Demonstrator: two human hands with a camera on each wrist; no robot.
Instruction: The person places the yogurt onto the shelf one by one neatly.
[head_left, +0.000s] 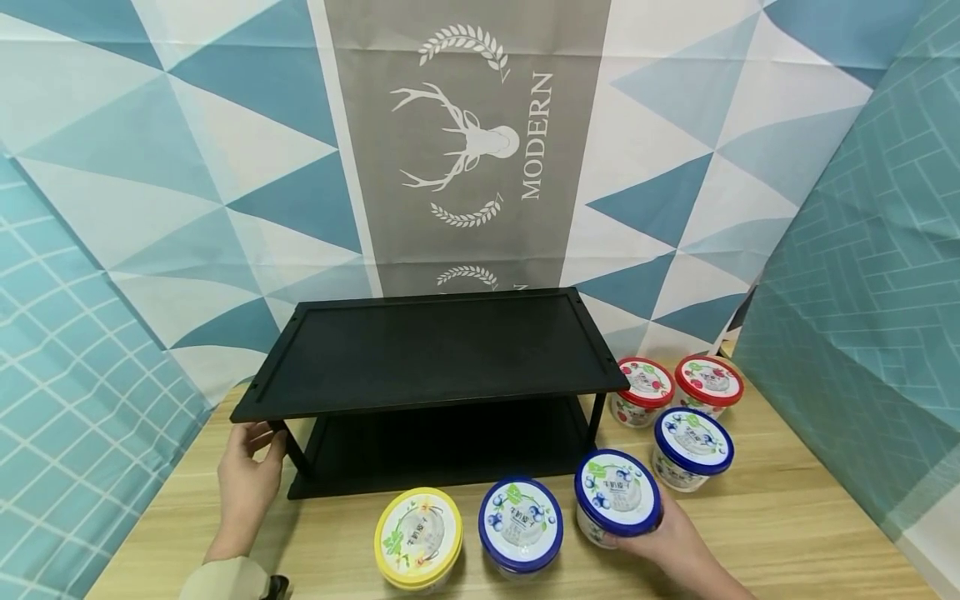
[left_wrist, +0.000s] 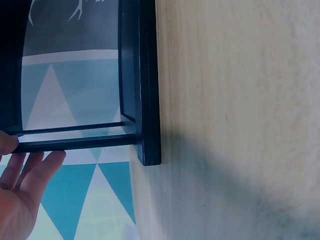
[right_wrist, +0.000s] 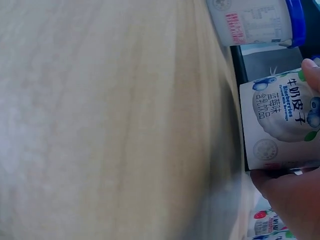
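Observation:
A black two-tier rack (head_left: 435,350) stands on the wooden table. My left hand (head_left: 250,475) holds its front left post (left_wrist: 82,143), thumb on one side and fingers on the other in the left wrist view. At the rack's front right corner, my right hand (head_left: 670,540) grips a blue-lidded blueberry milk tub (head_left: 617,492) round its side, lid up. Another blue-lidded tub (head_left: 521,521) is just left of it, with a yellow-lidded tub (head_left: 418,533) further left. A third blue-lidded tub (head_left: 693,442) stands behind my right hand.
Two red-lidded tubs, a left one (head_left: 645,383) and a right one (head_left: 708,382), stand at the rack's right side. Patterned cloth (head_left: 465,125) hangs behind the wooden table (head_left: 795,533), and tile-print sheets flank it on both sides.

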